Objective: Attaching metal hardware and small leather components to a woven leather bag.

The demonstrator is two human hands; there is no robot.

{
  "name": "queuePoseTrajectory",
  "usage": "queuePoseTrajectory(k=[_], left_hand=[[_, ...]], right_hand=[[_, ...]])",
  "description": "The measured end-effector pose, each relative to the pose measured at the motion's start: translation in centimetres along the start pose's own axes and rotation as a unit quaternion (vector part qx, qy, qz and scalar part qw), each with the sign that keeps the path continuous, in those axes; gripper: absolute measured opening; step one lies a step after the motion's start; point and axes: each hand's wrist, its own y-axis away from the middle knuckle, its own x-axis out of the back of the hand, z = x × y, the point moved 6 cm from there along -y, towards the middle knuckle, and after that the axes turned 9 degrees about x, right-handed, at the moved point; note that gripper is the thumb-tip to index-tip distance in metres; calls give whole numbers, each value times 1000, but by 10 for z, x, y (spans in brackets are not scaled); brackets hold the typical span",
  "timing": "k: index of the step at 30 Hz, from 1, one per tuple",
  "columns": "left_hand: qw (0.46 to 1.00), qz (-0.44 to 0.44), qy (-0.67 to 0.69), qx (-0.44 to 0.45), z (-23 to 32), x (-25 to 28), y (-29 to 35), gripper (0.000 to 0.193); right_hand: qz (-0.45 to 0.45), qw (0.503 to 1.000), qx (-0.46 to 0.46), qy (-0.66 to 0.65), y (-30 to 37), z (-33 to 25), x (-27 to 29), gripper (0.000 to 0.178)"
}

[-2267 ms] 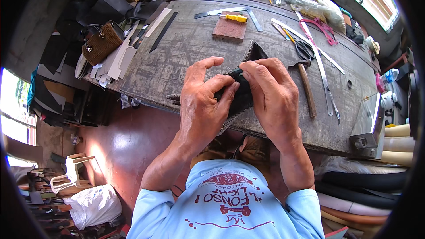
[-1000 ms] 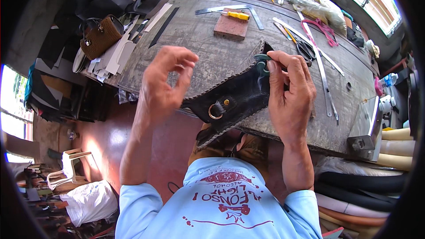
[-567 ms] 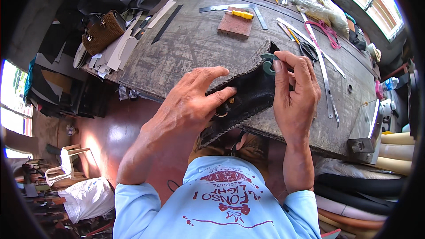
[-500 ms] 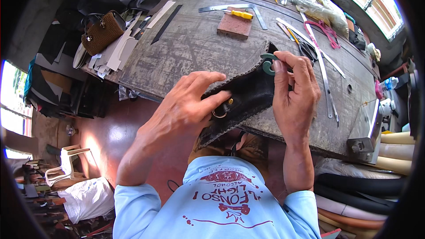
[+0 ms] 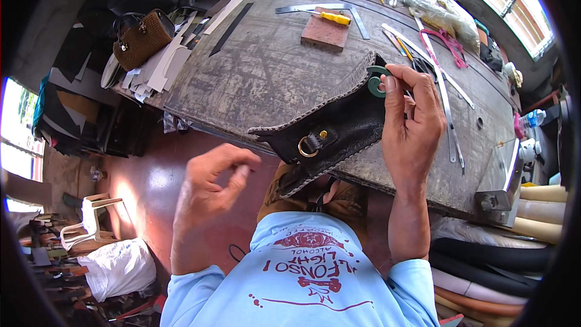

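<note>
A black leather bag piece (image 5: 357, 118) with pale lacing along its edges lies slanted over the table's near edge. On it are a brass-coloured ring (image 5: 307, 146) on a leather tab and a round stud (image 5: 323, 134). At its far right corner, my right hand (image 5: 413, 112) pinches a green curled piece (image 5: 375, 86) between thumb and fingers. Whether those fingers also grip the leather is hidden. My left hand (image 5: 213, 175) is off the leather, to its lower left, with thumb and forefinger apart and nothing in it.
Beyond the leather, a yellow-handled tool (image 5: 334, 18) rests on a reddish block (image 5: 325, 31) on the worn table (image 5: 224, 79). Scissors (image 5: 423, 68) and metal rulers (image 5: 446, 115) lie right. A brown woven handbag (image 5: 143, 39) stands at the left; rolled material (image 5: 490, 254) fills the lower right.
My left hand has let go of the leather and drawn back to the lower left, uncovering the ring and stud. The right hand keeps its pinch on the green piece.
</note>
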Motion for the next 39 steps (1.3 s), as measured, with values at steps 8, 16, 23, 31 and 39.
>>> queuePoseTrajectory(k=[8, 16, 23, 31, 39], left_hand=[[953, -100, 274, 85, -20, -66, -18, 32], [847, -212, 468, 137, -4, -96, -41, 44], [835, -236, 477, 139, 23, -105, -53, 35], [835, -308, 444, 108, 48, -125, -67, 36], [870, -304, 386, 39, 32, -121, -71, 24]], right_hand=[[-2, 1000, -19, -2, 4, -1, 2, 11], [-6, 996, -84, -32, 8, 10, 11, 13], [27, 986, -126, -105, 17, 9, 34, 13], [31, 992, -77, -93, -3, -29, 47, 15], [-129, 987, -46, -83, -9, -30, -16, 11]])
